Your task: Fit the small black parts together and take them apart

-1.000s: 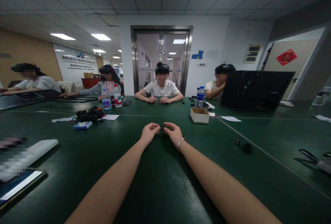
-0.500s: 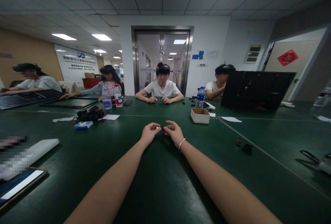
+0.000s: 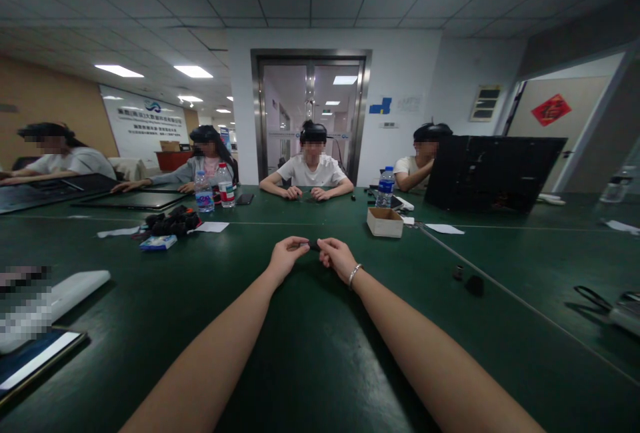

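A small dark object (image 3: 314,245) is pinched between my two hands, just above the green table (image 3: 300,339). It is too small to tell its kind. My left hand (image 3: 287,257) closes thumb and fingertips on its left end. From the other side my right hand (image 3: 339,259), with a silver bracelet (image 3: 354,275) at the wrist, grips the right end with thumb and forefinger. The fingertips cover much of the object.
An open cardboard box (image 3: 385,224) stands beyond my right hand, near a water bottle (image 3: 385,187). A small metallic cylinder (image 3: 458,272) and a dark piece (image 3: 474,285) lie to the right. Phones (image 3: 37,366) lie at left. Several people sit across the table.
My right forefinger, raised and apart before, has come down onto the dark object. The shiny bit that showed at my left fingertips is now covered.
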Available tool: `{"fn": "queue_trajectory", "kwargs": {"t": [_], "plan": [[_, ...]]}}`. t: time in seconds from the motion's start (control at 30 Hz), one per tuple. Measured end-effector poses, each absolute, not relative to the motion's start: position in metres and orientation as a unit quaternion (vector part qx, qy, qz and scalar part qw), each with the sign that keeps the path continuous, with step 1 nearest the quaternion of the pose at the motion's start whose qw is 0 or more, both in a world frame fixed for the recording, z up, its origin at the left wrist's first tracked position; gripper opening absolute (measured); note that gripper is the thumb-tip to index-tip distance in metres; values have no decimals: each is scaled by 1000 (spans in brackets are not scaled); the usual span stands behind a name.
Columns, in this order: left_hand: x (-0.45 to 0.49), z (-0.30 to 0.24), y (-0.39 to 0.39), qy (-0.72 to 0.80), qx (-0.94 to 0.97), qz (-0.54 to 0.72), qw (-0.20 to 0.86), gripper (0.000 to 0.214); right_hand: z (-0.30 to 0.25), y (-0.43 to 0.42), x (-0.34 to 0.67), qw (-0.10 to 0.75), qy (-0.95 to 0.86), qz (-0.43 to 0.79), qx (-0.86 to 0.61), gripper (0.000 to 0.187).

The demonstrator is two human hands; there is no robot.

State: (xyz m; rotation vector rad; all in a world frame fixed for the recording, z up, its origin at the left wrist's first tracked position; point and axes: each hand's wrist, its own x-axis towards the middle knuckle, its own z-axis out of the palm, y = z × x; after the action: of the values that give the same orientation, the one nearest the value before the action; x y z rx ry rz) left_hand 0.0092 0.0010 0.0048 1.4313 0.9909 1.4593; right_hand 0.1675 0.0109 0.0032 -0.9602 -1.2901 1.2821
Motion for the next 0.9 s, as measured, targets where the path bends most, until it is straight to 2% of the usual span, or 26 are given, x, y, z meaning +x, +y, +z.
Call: {"fn": "queue_trajectory", "kwargs": {"t": [0.2,0.4,0.7,0.9], "plan": [[8,-3,8,395,561,578,441,32,7,10,173,481,-540,588,-362,30],[10,-3,7,401,537,559,488,34,2,12,177,473,-565,580,-347,33],[8,0,9,484,543,507,462,42,7,5,175,468,-627,521,-340,40],[11,-1,11,548,570,487,370,51,7,5,174,461,-625,533,-336,40]]}}
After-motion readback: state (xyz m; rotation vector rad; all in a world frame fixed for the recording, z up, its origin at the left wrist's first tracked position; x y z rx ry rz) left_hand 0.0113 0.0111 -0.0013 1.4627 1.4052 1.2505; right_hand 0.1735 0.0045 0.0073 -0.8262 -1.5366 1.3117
